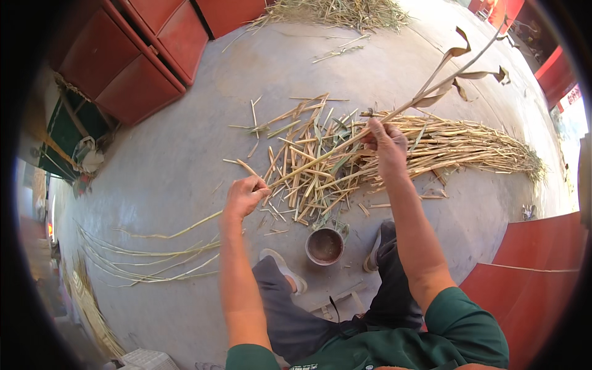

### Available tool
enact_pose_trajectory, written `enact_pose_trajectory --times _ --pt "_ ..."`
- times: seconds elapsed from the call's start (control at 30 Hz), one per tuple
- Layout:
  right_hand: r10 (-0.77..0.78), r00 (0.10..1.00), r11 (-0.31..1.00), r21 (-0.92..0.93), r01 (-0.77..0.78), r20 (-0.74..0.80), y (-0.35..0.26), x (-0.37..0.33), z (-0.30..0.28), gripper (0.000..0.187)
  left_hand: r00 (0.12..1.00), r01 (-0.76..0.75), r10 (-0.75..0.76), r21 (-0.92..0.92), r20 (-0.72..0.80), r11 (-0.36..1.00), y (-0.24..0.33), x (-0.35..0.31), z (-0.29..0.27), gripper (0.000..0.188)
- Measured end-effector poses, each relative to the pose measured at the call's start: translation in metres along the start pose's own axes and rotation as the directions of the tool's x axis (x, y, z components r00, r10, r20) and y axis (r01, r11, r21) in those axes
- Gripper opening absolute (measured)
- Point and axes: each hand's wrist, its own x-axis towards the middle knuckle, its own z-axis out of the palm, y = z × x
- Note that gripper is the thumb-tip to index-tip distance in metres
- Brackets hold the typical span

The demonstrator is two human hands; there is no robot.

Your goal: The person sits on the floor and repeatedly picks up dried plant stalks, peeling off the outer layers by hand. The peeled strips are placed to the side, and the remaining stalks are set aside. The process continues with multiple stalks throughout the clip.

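Fingers (pixel 374 127) pinch stalk (pixel 404 108), hands (pixel 390 142) apart.

Smooth, woody-looking stalk (pixel 316 161) between left hand (pixel 245 196) and right hand (pixel 387 139), papery dry leaves (pixel 433 97) beyond the right grip, rough straw-like bundle (pixel 468 145) beside it, matt concrete floor (pixel 172 160) beneath, smooth red panels (pixel 142 92) beyond the left hand, matt cloth trousers (pixel 290 320) below.

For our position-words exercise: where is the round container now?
In the head view, the round container stands on the floor, slightly right of centre, between the two shoes and just short of the cut stalk pieces.
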Motion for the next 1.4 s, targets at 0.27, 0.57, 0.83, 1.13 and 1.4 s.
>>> enact_pose_trajectory --times 0.27,0.57,0.83,1.13,1.4 --pt "0.13 0.985 0.991 -0.055 -0.125 0.115 0.0 -0.02 0.022 0.032 0.941 -0.306 0.277 -0.14 -0.194 0.942 0.051 0.002 0.027 0.015" --pt "0.033 0.999 0.999 0.034 -0.033 0.005 -0.001 0.001 0.0 0.031 0.941 -0.319 0.296 -0.14 -0.162 0.937 0.04 -0.006 0.009 0.014" --pt "0.064 0.921 0.96 0.23 -0.162 0.384 0.031 -0.038 0.043 0.025 0.966 -0.253 0.237 -0.213 -0.101 0.944 0.039 -0.003 0.008 0.012" --pt "0.106 0.988 0.993 0.044 -0.112 0.109 0.034 -0.042 0.052 0.023 0.921 -0.347 0.347 0.031 -0.176 0.937 0.036 -0.004 0.013 0.015" --pt "0.065 0.996 0.99 0.133 -0.056 -0.068 0.008 0.01 -0.007 0.019 0.999 -0.015 0.02 -0.108 0.048 0.994 -0.005 -0.02 -0.015 0.017"
